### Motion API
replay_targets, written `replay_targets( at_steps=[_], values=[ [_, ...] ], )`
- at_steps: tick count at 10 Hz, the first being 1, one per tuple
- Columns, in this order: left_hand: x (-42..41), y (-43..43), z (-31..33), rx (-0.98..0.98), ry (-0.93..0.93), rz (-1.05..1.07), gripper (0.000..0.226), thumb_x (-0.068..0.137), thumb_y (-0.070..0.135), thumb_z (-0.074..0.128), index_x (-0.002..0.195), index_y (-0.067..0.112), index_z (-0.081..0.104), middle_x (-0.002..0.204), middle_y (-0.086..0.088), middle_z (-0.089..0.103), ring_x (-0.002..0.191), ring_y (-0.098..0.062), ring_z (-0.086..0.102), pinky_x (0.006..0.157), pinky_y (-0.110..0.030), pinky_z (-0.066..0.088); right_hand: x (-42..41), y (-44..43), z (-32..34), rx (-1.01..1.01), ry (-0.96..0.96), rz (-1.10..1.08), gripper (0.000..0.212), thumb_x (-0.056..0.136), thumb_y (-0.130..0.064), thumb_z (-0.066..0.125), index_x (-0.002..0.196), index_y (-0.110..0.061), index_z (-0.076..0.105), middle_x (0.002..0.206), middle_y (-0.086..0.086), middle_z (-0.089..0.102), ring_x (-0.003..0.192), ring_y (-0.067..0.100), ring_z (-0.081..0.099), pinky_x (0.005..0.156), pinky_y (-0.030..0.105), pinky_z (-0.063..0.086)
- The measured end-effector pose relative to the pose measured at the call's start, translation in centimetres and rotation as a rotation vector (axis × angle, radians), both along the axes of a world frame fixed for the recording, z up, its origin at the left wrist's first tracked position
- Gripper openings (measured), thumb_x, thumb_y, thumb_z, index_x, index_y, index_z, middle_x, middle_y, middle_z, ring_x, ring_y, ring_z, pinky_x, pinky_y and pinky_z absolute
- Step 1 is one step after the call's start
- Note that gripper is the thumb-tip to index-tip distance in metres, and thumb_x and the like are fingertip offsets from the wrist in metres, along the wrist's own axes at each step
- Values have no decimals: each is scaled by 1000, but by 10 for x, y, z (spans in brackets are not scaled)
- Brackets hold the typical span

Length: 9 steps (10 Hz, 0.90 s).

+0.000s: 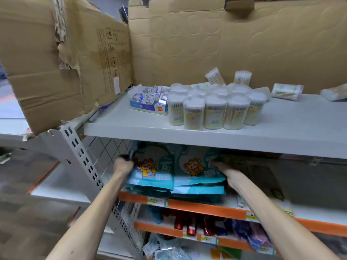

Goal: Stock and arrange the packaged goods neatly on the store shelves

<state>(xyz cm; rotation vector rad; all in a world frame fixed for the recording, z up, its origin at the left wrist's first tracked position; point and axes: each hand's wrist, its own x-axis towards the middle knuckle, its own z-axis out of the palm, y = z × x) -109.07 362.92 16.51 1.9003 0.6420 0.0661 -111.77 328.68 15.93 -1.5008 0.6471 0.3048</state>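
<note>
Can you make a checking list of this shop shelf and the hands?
Surface: grey top shelf, partly stocked.
Job's things: teal packs stacked flat on the middle shelf; swab tubs upright together on the top shelf.
Clutter: loose swab packs lying sideways behind and right of the tubs.
Hands: left hand grips the stack's far left corner; right hand touches its right side, grip unclear.
Cables: nothing seen.
Surroundings: torn cardboard behind the top shelf; red bottles lower down.

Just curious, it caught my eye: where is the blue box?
In the head view, the blue box sits on the top shelf, left of centre, between the cardboard and the swab jars.
</note>
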Motion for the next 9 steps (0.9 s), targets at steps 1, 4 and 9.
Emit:
replay_targets(
  at_steps=[1,4,9],
  values=[
    [4,8,-6,45,38,-44,17,91,14,64,84,-1,59,70,-9,55,51,-18,45,43,-28,35,-7,9,-4,-124,-93,-50,19,91,-24,66,102,-9,61,112,17,65,91,28,63,75,34,51],
    [7,19,-21,235,68,-162,10,86,14,65,81,7,59,86,-16,67,79,-29,67,75,-46,59,-21,20,-11,-971,-193,201,48,98,-37,49,136,-9,42,122,21,60,108,36,60,84,37,49],
    [-13,-61,-23,983,-520,-811,66,89,30,58,147,11,34,149,-14,39,140,-31,33,116,-46,28,-40,49,-11,-1409,-541,421,62,94,-38,54,148,-21,31,151,7,35,138,30,35,106,50,42]
  ],
)
